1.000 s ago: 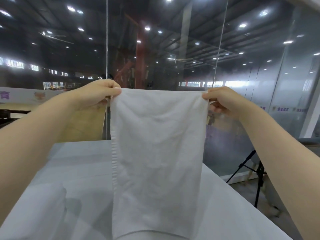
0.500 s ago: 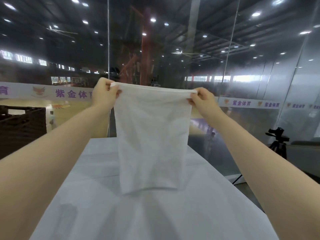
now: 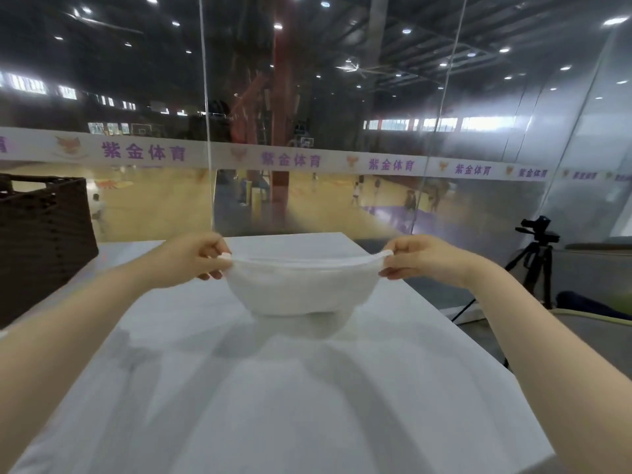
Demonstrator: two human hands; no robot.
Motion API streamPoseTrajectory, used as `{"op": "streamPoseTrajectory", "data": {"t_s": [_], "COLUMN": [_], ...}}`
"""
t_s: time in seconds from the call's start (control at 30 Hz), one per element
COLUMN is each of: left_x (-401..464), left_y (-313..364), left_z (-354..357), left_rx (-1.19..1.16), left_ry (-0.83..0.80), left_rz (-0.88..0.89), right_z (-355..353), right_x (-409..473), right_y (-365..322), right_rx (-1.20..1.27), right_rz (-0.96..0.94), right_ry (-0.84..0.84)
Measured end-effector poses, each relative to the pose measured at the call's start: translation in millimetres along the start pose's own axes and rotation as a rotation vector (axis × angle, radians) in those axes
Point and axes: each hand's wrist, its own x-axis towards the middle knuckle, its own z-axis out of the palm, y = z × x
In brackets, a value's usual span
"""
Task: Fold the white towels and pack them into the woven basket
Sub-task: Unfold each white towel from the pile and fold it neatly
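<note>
the white towel point(image 3: 301, 289) hangs low over the far half of the desk point(image 3: 307, 405), stretched sideways between the two hands, its upper edge drawn into a nearly level band and its body sagging below in a rounded pouch. the bottom of that pouch touches the desk top and bunches a little there, with a soft shadow under it. the left hand point(image 3: 191, 260) pinches the towel's left end, thumb on top and fingers curled beneath the cloth; the right hand point(image 3: 422, 260) pinches the right end the same way, so both are clasped on the fabric and holding it taut. both bare forearms reach in from the near corners of the view. the desk is covered in a white sheet with long soft creases running toward the viewer. at the desk's left edge stands the woven basket point(image 3: 44, 241), dark brown, well apart from the towel; what lies inside it cannot be seen. to the right, off the desk, a camera on a black tripod point(image 3: 537, 258) stands on the floor. beyond the desk a glass wall point(image 3: 342, 97) carries a banded strip of purple characters, with an indoor sports court behind it.
</note>
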Motion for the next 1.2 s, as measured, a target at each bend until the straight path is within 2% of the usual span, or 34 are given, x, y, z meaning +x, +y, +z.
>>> {"op": "streamPoseTrajectory", "data": {"t_s": [0.13, 0.23, 0.33, 0.43, 0.53, 0.63, 0.83, 1.03, 1.2], "left_x": [-44, -82, -112, -124, -124, -113, -57, 5, 54], "left_y": [-22, -29, -32, -34, -32, -31, -43, -56, -77], "left_z": [32, 52, 70, 81, 85, 77, 71, 100, 139], "left_rx": [0.312, 0.324, 0.287, 0.302, 0.246, 0.130, -0.072, -0.260, -0.190], "left_ry": [-0.331, -0.599, -0.794, -0.955, -1.001, -0.857, -0.384, -0.021, 0.236], "left_rz": [-0.003, -0.040, -0.104, -0.146, -0.170, -0.156, -0.134, -0.262, -0.327], "right_z": [20, 40, 63, 85, 92, 79, 42, 32, 51], "right_x": [-29, -51, -67, -74, -73, -65, -31, 19, 71], "right_y": [34, 52, 68, 82, 86, 87, 96, 105, 129], "right_rx": [-0.185, -0.239, -0.304, -0.299, -0.279, -0.241, -0.016, 0.141, 0.181], "right_rz": [0.236, 0.363, 0.449, 0.508, 0.491, 0.381, 0.195, 0.146, 0.167], "right_ry": [-0.371, -0.588, -0.802, -0.948, -0.973, -0.873, -0.543, -0.108, 0.302]}}
